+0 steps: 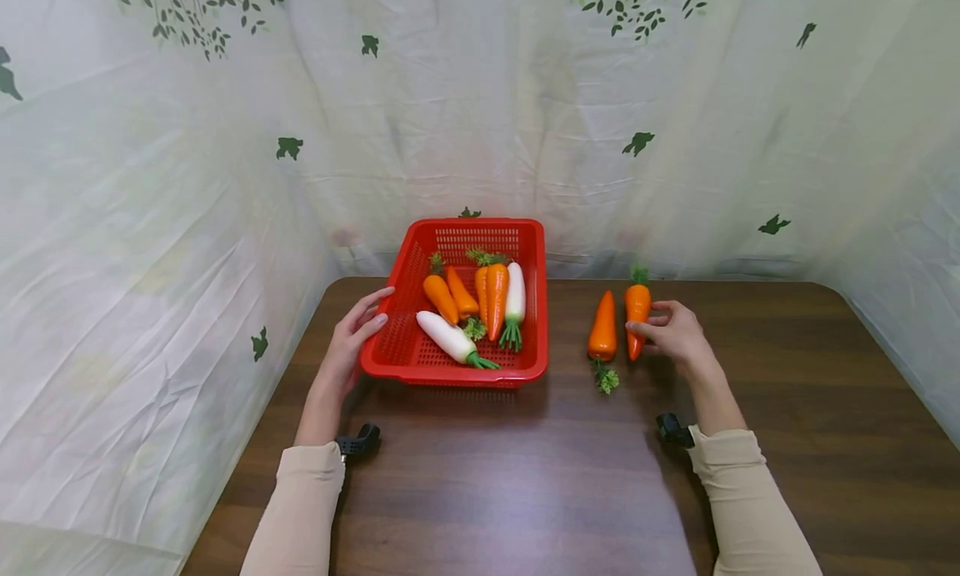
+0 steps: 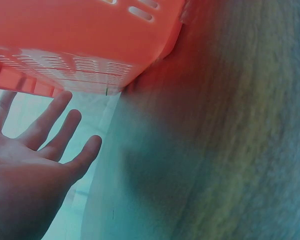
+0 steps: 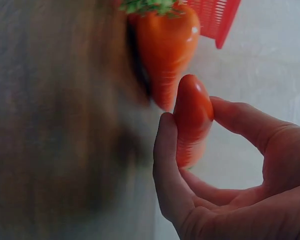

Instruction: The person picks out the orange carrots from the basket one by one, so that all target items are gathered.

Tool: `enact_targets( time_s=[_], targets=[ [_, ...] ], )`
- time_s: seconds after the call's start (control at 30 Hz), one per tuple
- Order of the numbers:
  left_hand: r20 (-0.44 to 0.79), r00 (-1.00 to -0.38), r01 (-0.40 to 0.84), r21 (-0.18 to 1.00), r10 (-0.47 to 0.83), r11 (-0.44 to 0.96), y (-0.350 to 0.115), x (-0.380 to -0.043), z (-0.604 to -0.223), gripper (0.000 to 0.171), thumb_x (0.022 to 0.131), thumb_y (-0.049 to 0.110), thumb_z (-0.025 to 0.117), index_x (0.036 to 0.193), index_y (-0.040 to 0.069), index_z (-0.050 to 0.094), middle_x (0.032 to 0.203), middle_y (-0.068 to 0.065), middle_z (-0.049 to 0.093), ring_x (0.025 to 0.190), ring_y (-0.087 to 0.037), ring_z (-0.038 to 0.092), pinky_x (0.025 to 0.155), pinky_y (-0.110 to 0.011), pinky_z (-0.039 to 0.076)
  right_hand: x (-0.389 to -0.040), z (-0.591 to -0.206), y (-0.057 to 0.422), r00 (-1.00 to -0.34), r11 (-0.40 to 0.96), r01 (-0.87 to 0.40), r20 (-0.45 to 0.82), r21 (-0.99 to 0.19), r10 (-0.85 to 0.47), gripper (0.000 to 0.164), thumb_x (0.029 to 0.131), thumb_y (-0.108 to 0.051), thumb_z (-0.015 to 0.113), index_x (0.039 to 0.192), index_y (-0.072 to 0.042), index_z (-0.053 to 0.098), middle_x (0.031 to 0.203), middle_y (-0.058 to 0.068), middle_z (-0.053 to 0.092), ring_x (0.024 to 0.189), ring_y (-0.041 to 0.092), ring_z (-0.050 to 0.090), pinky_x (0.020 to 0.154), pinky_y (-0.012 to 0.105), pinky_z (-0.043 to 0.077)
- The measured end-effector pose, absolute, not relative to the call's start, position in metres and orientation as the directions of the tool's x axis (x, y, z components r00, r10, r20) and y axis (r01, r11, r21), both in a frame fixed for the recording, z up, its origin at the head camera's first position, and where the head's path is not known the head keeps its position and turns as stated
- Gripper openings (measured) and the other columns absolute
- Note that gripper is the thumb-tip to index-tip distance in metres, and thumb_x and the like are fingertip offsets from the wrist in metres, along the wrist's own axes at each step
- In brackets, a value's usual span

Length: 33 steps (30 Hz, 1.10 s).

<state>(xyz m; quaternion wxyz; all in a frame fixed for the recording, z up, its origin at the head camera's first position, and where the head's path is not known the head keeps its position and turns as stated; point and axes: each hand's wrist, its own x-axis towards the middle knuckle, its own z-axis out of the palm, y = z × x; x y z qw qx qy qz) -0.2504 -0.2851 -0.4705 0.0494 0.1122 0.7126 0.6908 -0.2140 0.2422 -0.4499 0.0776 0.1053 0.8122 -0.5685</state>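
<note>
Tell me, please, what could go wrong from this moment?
The right hand pinches the held carrot near its narrow tip, so it might tilt or slip from the fingers. The second carrot lies close beside it and could be knocked and roll. The left hand is at the left side of the red basket; a push there might shift it.

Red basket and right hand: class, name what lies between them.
In the head view, bare table lies next to the red basket, then a loose orange carrot, then the carrot that the right hand pinches.
</note>
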Motion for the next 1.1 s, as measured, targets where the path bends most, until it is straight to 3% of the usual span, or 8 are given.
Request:
enact_targets(
  time_s=[0.23,0.43,0.73,1.0,1.1],
  targets=[
    [0.078,-0.972,0.086,0.996,0.222,0.027,-0.286,-0.250,-0.472,0.054,0.108,0.032,0.059,0.160,0.025,0.045,0.157,-0.017,0.047,0.128,-0.028,0.058,0.094,-0.030,0.061,-0.214,-0.461,0.242,-0.963,0.356,0.269,-0.240,-0.895,0.124,0.083,0.097,-0.019,0.076,0.157,0.013,0.028,0.142,0.037,0.054,0.078,0.005,0.070,0.078,0.033,0.066],
    [0.079,-0.971,0.087,0.996,0.224,0.025,-0.285,-0.250,-0.473,0.054,0.108,0.031,0.059,0.160,0.025,0.045,0.156,-0.017,0.048,0.127,-0.026,0.059,0.094,-0.030,0.061,-0.213,-0.465,0.242,-0.965,0.423,0.258,-0.207,-0.868,0.163,0.083,0.094,-0.020,0.079,0.154,0.015,0.032,0.138,0.038,0.056,0.074,0.008,0.070,0.071,0.031,0.065],
    [0.077,-0.972,0.084,0.996,0.222,0.021,-0.285,-0.250,-0.472,0.054,0.108,0.031,0.059,0.160,0.024,0.045,0.156,-0.018,0.048,0.128,-0.028,0.059,0.094,-0.030,0.061,-0.215,-0.471,0.242,-0.965,0.517,0.248,-0.162,-0.819,0.207,0.082,0.093,-0.026,0.081,0.151,0.013,0.039,0.134,0.036,0.062,0.096,0.032,0.070,0.067,0.024,0.062],
    [0.076,-0.972,0.083,0.996,0.222,0.022,-0.285,-0.250,-0.471,0.054,0.109,0.030,0.058,0.160,0.024,0.045,0.156,-0.017,0.047,0.129,-0.028,0.058,0.094,-0.030,0.061,-0.216,-0.468,0.242,-0.965,0.508,0.243,-0.155,-0.826,0.209,0.079,0.093,-0.023,0.081,0.148,0.015,0.041,0.131,0.037,0.064,0.073,0.010,0.071,0.068,0.025,0.063],
    [0.076,-0.973,0.084,0.996,0.219,0.027,-0.285,-0.250,-0.472,0.054,0.108,0.031,0.058,0.160,0.024,0.045,0.156,-0.017,0.047,0.129,-0.028,0.058,0.094,-0.029,0.061,-0.216,-0.466,0.241,-0.967,0.502,0.237,-0.153,-0.832,0.204,0.077,0.094,-0.022,0.080,0.148,0.016,0.041,0.131,0.038,0.063,0.073,0.014,0.074,0.071,0.029,0.065]
  ],
)
